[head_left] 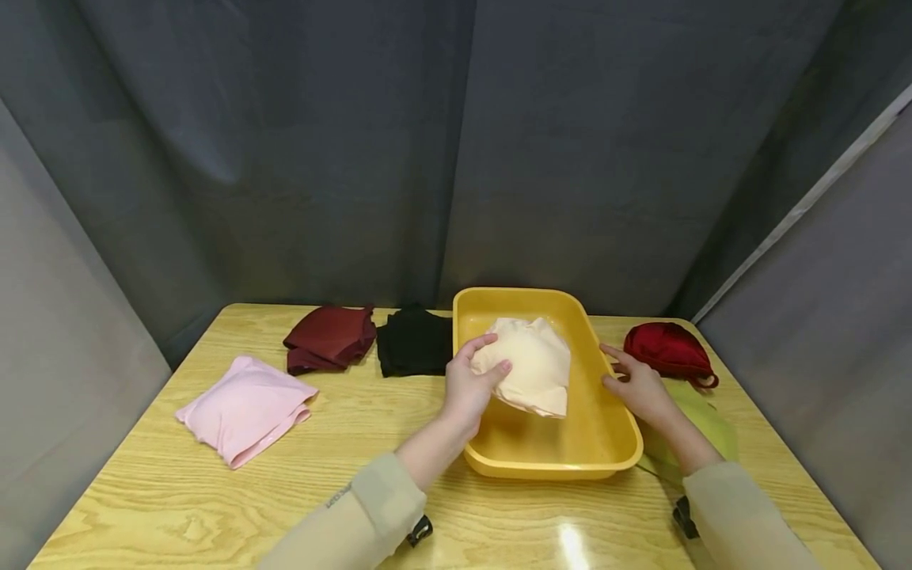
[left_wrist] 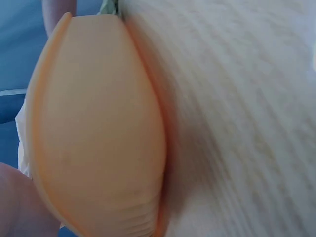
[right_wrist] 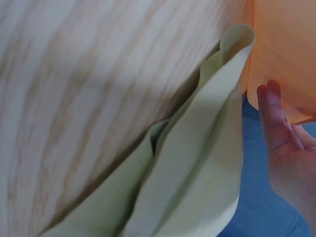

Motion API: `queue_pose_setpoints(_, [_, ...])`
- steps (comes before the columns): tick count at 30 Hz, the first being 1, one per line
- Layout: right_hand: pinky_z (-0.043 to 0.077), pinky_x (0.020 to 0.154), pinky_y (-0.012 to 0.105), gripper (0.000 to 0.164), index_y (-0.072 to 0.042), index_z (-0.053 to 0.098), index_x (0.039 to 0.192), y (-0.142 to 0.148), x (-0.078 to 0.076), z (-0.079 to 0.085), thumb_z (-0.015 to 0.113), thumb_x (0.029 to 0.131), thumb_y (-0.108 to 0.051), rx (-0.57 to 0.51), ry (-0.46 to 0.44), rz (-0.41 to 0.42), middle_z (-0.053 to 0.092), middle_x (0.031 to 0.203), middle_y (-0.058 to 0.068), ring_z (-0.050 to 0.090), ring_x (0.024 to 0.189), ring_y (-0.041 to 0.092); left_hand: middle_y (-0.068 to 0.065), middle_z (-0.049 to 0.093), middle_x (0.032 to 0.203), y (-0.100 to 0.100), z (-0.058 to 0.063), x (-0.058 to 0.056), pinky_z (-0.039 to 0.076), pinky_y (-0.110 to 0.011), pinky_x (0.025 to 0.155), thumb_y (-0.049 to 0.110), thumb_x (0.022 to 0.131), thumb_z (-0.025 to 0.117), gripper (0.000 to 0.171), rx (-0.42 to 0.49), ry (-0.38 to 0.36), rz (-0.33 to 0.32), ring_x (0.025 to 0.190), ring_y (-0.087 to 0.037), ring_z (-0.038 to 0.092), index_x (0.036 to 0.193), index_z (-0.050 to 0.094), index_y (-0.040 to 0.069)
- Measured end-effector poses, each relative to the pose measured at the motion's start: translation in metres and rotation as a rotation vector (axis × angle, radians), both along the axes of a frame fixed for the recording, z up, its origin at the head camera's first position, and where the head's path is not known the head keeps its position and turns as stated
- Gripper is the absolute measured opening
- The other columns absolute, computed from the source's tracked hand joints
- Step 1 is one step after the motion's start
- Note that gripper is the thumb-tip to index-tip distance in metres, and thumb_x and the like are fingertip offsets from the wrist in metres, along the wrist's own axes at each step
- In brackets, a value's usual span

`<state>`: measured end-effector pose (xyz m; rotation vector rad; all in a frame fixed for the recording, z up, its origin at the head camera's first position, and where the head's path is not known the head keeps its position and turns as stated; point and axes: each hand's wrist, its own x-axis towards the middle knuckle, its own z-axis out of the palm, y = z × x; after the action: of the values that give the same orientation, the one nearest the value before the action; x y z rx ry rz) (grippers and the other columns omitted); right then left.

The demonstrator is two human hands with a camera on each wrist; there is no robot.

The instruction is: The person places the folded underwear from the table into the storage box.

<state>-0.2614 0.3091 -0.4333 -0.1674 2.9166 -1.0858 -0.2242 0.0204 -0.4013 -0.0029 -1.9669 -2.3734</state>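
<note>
— Which way is the cream, softly creased fabric bundle (head_left: 533, 368) turned?

— Its crumpled near edge is faced toward the person and sloped down to the right; no clear long axis is shown by the squarish shape. It is held inside the outline of the yellow rectangular plastic tray (head_left: 527, 451), whose long axis is directed from the dark grey curtain (head_left: 356, 158) toward the person. Whether the tray's floor is touched cannot be told.

— Can any writing be read?

— Dark lettering is printed on the beige left sleeve (head_left: 359, 514), too small to be made out.

— And the hands?

— The bundle's left side is pinched between the thumb and fingers of the left hand (head_left: 469, 389). The right hand (head_left: 641, 388) is reached forward, its fingers nearly straight and laid against the tray's right side; nothing is gripped.
</note>
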Motion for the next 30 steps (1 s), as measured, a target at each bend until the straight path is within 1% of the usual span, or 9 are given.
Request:
queue_pose_setpoints(3, [0.052,0.087,0.048,0.060,-0.006,0.032,0.147,0.000,0.000,0.000,0.056,0.093,-0.017,0.004,0.000,0.000,0.049,0.129,0.032,0.054,0.111,0.044,-0.002,0.044,0.143,0.002,-0.006,0.001,0.048,-0.032,0.095,0.002,0.081,0.072,0.042,-0.033,-0.005,-0.015,0.132,-0.022,0.036,0.118,0.063,0.018])
queue_pose_setpoints(6, [0.052,0.086,0.049,0.059,-0.005,0.033,0.146,-0.001,0.001,0.000,0.056,0.093,-0.017,0.005,0.018,0.005,0.050,0.128,0.033,0.054,0.110,0.045,-0.002,0.043,0.144,0.004,-0.011,0.002,0.049,-0.030,0.093,-0.001,0.080,0.071,0.044,-0.064,-0.028,-0.032,0.134,-0.022,0.034,0.118,0.063,0.020])
queue_pose_setpoints(11, [0.051,0.087,0.050,0.058,-0.004,0.033,0.146,-0.002,0.002,0.001,0.056,0.093,-0.015,0.001,0.036,0.006,0.050,0.128,0.033,0.054,0.111,0.045,-0.003,0.045,0.143,0.007,-0.017,0.002,0.046,-0.031,0.097,-0.004,0.079,0.071,0.046,-0.115,-0.055,-0.059,0.135,-0.024,0.034,0.117,0.064,0.021])
queue_pose_setpoints(14, [0.051,0.087,0.050,0.059,-0.005,0.032,0.146,-0.001,0.002,0.001,0.055,0.093,-0.016,-0.003,0.027,0.001,0.049,0.129,0.032,0.053,0.113,0.046,-0.004,0.046,0.142,0.007,-0.018,0.001,0.047,-0.031,0.095,-0.005,0.079,0.070,0.045,-0.143,-0.065,-0.104,0.133,-0.025,0.036,0.116,0.064,0.020])
queue_pose_setpoints(17, [0.051,0.087,0.049,0.059,-0.006,0.031,0.147,-0.001,0.001,0.001,0.055,0.094,-0.016,-0.009,0.015,0.000,0.049,0.130,0.032,0.052,0.113,0.045,-0.004,0.046,0.140,0.007,-0.017,-0.001,0.051,-0.027,0.086,-0.004,0.080,0.069,0.044,-0.185,-0.078,-0.170,0.129,-0.024,0.039,0.117,0.064,0.019])
queue_pose_setpoints(21, [0.051,0.087,0.049,0.059,-0.006,0.031,0.147,-0.001,0.001,0.001,0.054,0.094,-0.016,-0.018,0.010,0.001,0.049,0.129,0.032,0.052,0.113,0.045,-0.005,0.047,0.139,0.006,-0.018,-0.005,0.051,-0.023,0.076,-0.006,0.080,0.068,0.043,-0.232,-0.081,-0.252,0.120,-0.023,0.044,0.117,0.064,0.016])
queue_pose_setpoints(25, [0.051,0.087,0.049,0.059,-0.006,0.031,0.147,-0.001,0.001,0.001,0.054,0.094,-0.015,-0.021,0.010,0.002,0.049,0.130,0.032,0.052,0.113,0.045,-0.006,0.051,0.135,0.006,-0.019,-0.010,0.048,-0.025,0.081,-0.006,0.079,0.069,0.041,-0.302,-0.087,-0.314,0.112,-0.021,0.048,0.114,0.066,0.015])
queue_pose_setpoints(28, [0.050,0.088,0.050,0.059,-0.006,0.032,0.147,-0.001,0.002,0.001,0.055,0.094,-0.015,-0.019,0.012,0.000,0.048,0.131,0.032,0.052,0.114,0.045,-0.004,0.054,0.130,0.006,-0.018,-0.015,0.047,-0.027,0.087,-0.005,0.079,0.070,0.040,-0.354,-0.118,-0.370,0.109,-0.019,0.049,0.112,0.067,0.017])
queue_pose_setpoints(30, [0.050,0.089,0.051,0.059,-0.006,0.032,0.147,-0.001,0.002,0.001,0.055,0.094,-0.015,-0.021,0.010,-0.001,0.048,0.131,0.032,0.051,0.114,0.045,-0.004,0.055,0.128,0.005,-0.016,-0.019,0.048,-0.027,0.087,-0.005,0.079,0.070,0.040,-0.388,-0.134,-0.412,0.105,-0.019,0.051,0.112,0.067,0.017])
